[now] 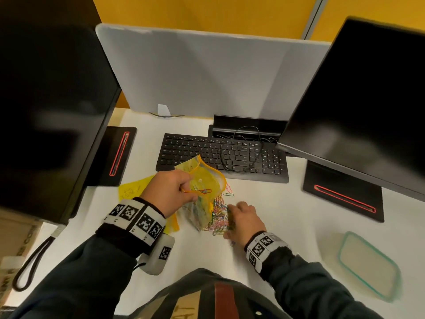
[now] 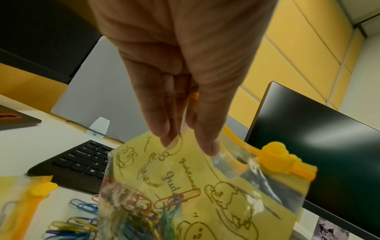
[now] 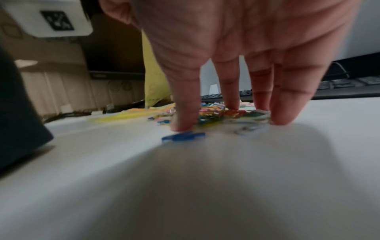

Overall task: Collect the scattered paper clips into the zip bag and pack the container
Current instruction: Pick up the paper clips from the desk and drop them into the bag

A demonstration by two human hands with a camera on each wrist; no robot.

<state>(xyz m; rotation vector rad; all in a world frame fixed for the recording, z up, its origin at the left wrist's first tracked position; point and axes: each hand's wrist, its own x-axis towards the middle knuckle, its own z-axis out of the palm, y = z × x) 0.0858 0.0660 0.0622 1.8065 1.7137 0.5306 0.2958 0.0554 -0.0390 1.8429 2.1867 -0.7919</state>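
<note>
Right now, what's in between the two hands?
The head view shows the pile of colourful paper clips on the desk, between the left hand holding the zip bag and the right hand.

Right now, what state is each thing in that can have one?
zip bag: open, lifted, partly filled
left hand: pinches the bag's rim
right hand: fingers straight, on the paper clips
container: apart, on the desk
monitors: dark

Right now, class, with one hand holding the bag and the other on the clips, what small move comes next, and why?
Probably the right hand rakes the paper clips toward the zip bag: its straight fingers touch the pile, and the left hand holds the bag open beside it.
</note>
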